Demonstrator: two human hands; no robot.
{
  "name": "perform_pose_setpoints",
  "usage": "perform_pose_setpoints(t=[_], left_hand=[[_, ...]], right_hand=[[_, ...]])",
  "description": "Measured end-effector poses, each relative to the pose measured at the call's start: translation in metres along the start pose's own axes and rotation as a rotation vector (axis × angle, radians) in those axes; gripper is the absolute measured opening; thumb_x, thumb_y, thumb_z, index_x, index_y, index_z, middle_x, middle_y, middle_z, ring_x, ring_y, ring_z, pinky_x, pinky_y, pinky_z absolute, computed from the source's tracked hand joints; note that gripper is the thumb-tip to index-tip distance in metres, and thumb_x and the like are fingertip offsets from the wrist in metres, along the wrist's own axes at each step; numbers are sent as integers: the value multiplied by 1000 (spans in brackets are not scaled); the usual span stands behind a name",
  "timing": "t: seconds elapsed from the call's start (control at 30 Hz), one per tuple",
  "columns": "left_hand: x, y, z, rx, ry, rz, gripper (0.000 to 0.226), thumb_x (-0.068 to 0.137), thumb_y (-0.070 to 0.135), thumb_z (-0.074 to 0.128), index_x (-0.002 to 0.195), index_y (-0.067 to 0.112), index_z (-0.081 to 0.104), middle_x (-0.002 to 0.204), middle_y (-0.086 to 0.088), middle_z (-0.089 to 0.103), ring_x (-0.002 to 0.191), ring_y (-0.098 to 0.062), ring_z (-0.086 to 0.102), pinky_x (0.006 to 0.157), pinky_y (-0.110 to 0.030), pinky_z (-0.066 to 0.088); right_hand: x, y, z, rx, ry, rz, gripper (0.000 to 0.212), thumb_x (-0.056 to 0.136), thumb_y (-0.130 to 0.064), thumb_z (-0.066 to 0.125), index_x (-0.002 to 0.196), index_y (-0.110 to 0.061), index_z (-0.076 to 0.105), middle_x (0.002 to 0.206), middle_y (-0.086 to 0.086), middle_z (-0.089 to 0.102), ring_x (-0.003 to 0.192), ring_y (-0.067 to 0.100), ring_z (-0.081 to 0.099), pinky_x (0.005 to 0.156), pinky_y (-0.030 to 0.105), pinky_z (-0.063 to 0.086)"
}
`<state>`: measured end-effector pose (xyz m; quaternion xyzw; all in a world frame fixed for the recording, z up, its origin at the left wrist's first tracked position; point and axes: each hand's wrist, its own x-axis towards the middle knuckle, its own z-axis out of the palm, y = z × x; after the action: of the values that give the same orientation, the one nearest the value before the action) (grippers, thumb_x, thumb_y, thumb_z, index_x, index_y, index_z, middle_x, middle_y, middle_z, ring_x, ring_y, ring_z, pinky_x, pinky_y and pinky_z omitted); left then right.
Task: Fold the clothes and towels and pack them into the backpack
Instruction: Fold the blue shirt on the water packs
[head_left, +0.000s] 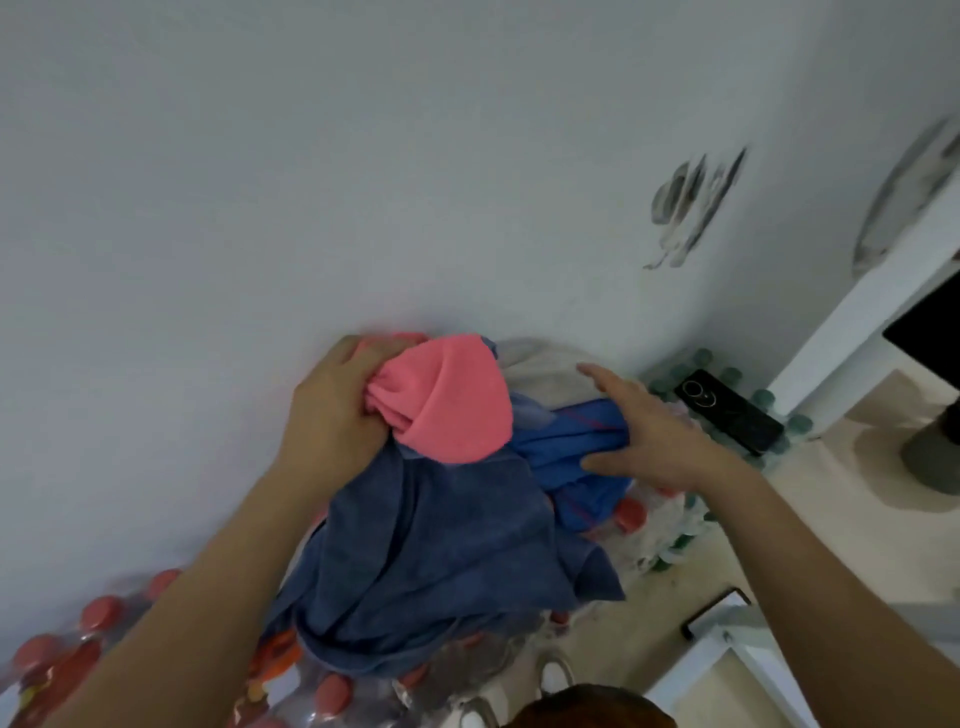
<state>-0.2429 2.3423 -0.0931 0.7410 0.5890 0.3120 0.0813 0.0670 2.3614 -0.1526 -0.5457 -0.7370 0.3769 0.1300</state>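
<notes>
nothing folded yet

the left hand (337, 410) bunches the pink cloth (452, 400) in curled fingers at the far left. the right hand (660, 441) rests, fingers straight and thumb spread, on the bright blue cloth (561, 447) to its right. the dark blue towel (441, 561) hangs nearer, between both hands. no backpack shows.

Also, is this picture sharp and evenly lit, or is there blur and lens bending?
Head view: dim, even light, no glare; the grey wall marks are smeared by blur; the wide lens tilts the wall and the white furniture; the pink cloth, left hand and right hand are fairly clear.
</notes>
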Motion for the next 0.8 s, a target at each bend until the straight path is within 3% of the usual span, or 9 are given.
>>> perform_pose_setpoints(t=[0.1,0.2,0.27,0.33,0.43,0.57,0.67,0.73,0.8], left_hand=[[0,-1,-2,-95,53,-21,57,64,12,51,117,28,62,113,7,61,102,-6,56,89,-10,39],[-3,7,-9,-67,109,-6,51,67,20,51,117,26,62,119,6,59,107,-6,55,91,-13,40],[-1,16,-22,-13,174,42,49,69,21,53,117,23,62,121,4,57,108,-9,54,91,-15,41],[3,25,-34,90,241,116,47,72,20,58,119,22,61,122,-3,55,108,-19,55,90,-26,43],[10,38,-34,434,222,251,59,68,16,57,125,31,51,124,-12,53,108,-35,50,89,-46,38],[5,37,14,779,-140,320,61,70,27,36,127,35,55,130,-17,54,116,-36,50,98,-55,26],[-8,29,42,859,-470,247,55,72,38,52,124,25,59,128,-9,57,116,-31,51,101,-56,29],[-6,27,46,831,-587,157,66,72,46,57,134,24,50,140,-5,47,126,-28,41,106,-56,20],[4,26,41,590,-674,67,71,72,42,58,139,25,42,148,-1,34,136,-26,29,111,-52,14]], right_hand=[[-2,10,32,-261,115,-29,87,74,-21,72,146,-37,27,137,3,36,119,29,41,97,37,39],[0,9,36,-69,337,-53,60,73,3,60,128,-18,57,117,8,60,108,28,57,88,32,45],[0,5,23,70,389,-17,46,74,9,57,115,-11,67,107,4,66,103,18,59,83,20,41],[-2,-5,8,101,385,5,41,81,7,54,114,-12,69,106,1,67,102,14,59,82,17,40],[0,-25,-16,-148,333,-88,37,94,-13,52,128,-25,60,116,4,61,105,21,56,88,31,45],[3,-68,-46,-226,337,-190,32,98,-22,46,126,-28,61,116,5,58,104,22,55,91,37,44],[-2,-101,-63,-118,332,-287,23,97,-16,44,96,-11,67,88,4,65,84,21,59,80,42,46],[-8,-119,-71,-56,351,-309,26,98,-17,43,81,-3,58,69,1,56,67,18,53,71,45,48],[-11,-133,-77,40,366,-320,30,98,-19,43,77,0,53,64,5,51,65,26,54,69,50,51]])
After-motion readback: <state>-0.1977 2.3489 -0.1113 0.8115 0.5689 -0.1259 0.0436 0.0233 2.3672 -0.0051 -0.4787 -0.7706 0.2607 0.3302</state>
